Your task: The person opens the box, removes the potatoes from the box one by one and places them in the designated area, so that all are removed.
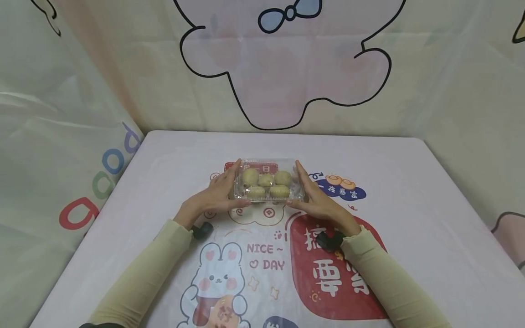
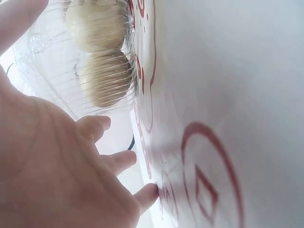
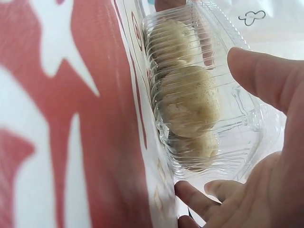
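Observation:
On the table in front of me stands a clear plastic clamshell box (image 1: 265, 200), its ribbed lid closed over several potato-like, pale yellow-brown lumps (image 1: 280, 191). My left hand (image 1: 219, 193) holds the box's left end, thumb along the near edge and fingers toward the far corner. At the right end my right hand (image 1: 317, 200) mirrors this grip. Close up in the left wrist view, the left hand's (image 2: 61, 161) lower fingers are spread near the tabletop. In the right wrist view, the thumb (image 3: 259, 71) lies beside the lid, with the fingertips low by the box's end.
A white table cover (image 1: 410, 205) carries printed pictures, including a rabbit (image 1: 219, 282) and a red patch (image 1: 336, 300) with white characters. Dark wrist devices (image 1: 328, 241) sit below both hands. A cartoon-printed curtain (image 1: 279, 82) hangs behind the table's far edge.

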The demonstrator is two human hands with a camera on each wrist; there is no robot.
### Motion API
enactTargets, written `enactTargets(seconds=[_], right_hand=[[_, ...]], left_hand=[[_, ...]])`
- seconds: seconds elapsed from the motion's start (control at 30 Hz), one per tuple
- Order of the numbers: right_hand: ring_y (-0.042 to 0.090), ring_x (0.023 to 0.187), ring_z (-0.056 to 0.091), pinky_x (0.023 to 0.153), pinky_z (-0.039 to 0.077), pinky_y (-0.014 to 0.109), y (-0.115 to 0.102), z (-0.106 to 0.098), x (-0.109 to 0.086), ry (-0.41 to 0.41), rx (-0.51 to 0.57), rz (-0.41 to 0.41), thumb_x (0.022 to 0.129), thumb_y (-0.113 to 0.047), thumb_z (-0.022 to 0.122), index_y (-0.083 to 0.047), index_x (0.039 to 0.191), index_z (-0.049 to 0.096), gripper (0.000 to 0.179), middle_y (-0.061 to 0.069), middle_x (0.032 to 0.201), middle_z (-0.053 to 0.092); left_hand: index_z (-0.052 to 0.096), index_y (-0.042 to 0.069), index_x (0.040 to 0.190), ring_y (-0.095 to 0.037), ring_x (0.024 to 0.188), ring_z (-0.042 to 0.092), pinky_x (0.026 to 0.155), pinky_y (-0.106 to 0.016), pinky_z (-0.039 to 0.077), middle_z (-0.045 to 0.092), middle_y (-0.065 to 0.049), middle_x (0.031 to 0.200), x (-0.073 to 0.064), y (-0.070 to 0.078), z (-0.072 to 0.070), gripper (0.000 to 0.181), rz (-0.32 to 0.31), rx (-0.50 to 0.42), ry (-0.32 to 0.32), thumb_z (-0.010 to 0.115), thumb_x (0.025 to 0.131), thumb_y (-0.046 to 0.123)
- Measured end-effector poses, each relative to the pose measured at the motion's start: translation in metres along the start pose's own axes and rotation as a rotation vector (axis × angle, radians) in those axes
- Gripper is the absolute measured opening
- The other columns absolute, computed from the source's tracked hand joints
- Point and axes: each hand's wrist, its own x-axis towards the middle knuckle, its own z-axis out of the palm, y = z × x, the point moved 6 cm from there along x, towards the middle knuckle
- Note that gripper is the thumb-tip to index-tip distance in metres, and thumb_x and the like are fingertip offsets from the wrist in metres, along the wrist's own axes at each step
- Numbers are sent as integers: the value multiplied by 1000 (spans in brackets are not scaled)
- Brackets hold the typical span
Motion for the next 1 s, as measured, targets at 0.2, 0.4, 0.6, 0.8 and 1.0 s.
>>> enactTargets(seconds=[0.2, 0.4, 0.6, 0.8, 1.0], right_hand=[[33, 161, -6, 120, 18, 69, 3, 0, 0, -13, 45, 11, 93, -37, 70, -43, 160, -15, 109, -7, 173, -13], [34, 161, -3, 123, 13, 68, 5, -1, 0, -9, 50, 5, 92, -42, 70, -46, 159, -13, 107, -7, 173, -10], [34, 161, -2, 124, 11, 67, 6, -3, 1, 4, 32, -30, 89, -45, 71, -37, 163, -9, 109, -3, 173, -9], [35, 161, 1, 124, 14, 66, 7, -4, 1, 11, 43, -35, 89, -43, 72, -48, 159, -8, 106, -2, 174, -4], [39, 160, 5, 122, 15, 69, 7, -4, -1, 19, 33, -22, 89, -44, 72, -37, 163, -6, 107, -1, 174, -1]], left_hand=[[-15, 27, 163, -38, 159, 9, 126, -62, -3, 8, -11, 173, 0, -1, -3, 119, 34, -14, 10, 69, 86, 62], [-14, 27, 163, -37, 159, 8, 125, -63, -4, 11, -12, 173, -1, -1, -4, 118, 38, -29, 4, 69, 86, 61], [-11, 28, 164, -37, 159, 11, 125, -63, -1, 15, -12, 172, 0, -3, -4, 118, 45, -45, 18, 71, 85, 60], [-10, 29, 164, -38, 159, 13, 125, -63, 1, 17, -12, 172, 1, -4, -4, 119, 40, -53, 27, 72, 84, 62], [-10, 28, 164, -36, 160, 10, 125, -61, -1, 11, -10, 173, 0, -4, -3, 117, 41, -46, 21, 71, 85, 59]])
